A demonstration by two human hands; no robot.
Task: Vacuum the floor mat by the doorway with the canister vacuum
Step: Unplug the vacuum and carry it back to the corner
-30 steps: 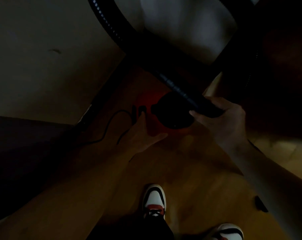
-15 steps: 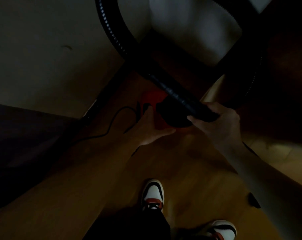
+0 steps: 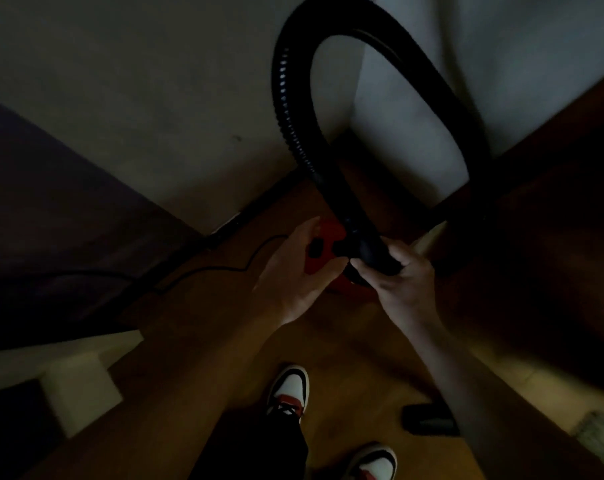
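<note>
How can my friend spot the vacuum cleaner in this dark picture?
Find the wooden floor at the foot of the pale wall. The canister vacuum sits there, just past the person's left hand. It alone is a red body with a fat black hose looping up from it.

Red canister (image 3: 326, 232) largely behind hose (image 3: 286, 98); one shoe (image 3: 376, 462) half beyond the bottom edge.

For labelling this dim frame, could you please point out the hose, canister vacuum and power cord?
hose (image 3: 291, 109): head view, ribbed left side of loop.
canister vacuum (image 3: 330, 232): head view, red top.
power cord (image 3: 221, 269): head view, stretch lying on floor.
</note>
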